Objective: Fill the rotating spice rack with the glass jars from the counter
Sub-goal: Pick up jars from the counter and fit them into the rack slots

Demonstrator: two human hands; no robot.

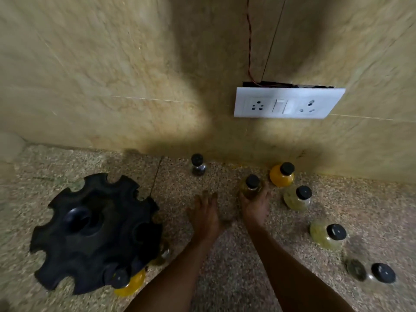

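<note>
The black rotating spice rack [94, 233] stands at the left of the speckled counter [225, 266]. A yellow-filled jar [130, 282] sits in its near slot, and another jar [163, 253] shows at its right edge. My right hand [255, 207] is closed around a black-capped glass jar [251, 186] standing on the counter. My left hand [206, 213] hovers flat beside it, fingers apart, holding nothing. More black-capped jars stand loose: a dark one [197, 168] near the wall, an orange one [282, 175], and pale ones [297, 198] [326, 235] to the right.
A dark-filled jar [369, 272] stands at the far right near the counter's front. The tiled wall [112, 75] rises right behind the jars, with a white socket and switch plate [288, 103] and a thin wire above it.
</note>
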